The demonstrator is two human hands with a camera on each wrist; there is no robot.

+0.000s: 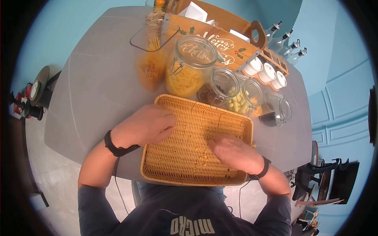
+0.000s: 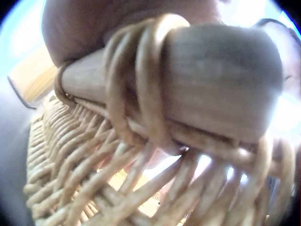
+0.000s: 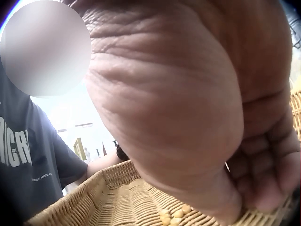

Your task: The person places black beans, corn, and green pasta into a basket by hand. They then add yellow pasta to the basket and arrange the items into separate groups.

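A rectangular wicker basket (image 1: pixel 189 133) lies at the table's near edge. My left hand (image 1: pixel 143 124) lies over its left rim, fingers bent inward; the left wrist view shows the basket's wooden handle (image 2: pixel 221 80) close up, with part of the hand (image 2: pixel 117 23) behind it. Inside the basket, toward the right, my right hand (image 1: pixel 232 151) reaches down with loosely bent fingers. In the right wrist view the thumb and fingertips of this hand (image 3: pixel 178 99) are low over the weave, and nothing shows between them. Several small yellowish pieces (image 3: pixel 175 215) lie on the basket floor beside the thumb.
Behind the basket stand glass jars: a large one of yellow pasta (image 1: pixel 185 78), then smaller ones, including one with dark contents (image 1: pixel 271 118). Farther back are a wooden crate (image 1: pixel 220 39), white lidded cups (image 1: pixel 267 72) and glass bottles (image 1: pixel 277 41). Orange-brown pasta (image 1: pixel 151 70) stands at left.
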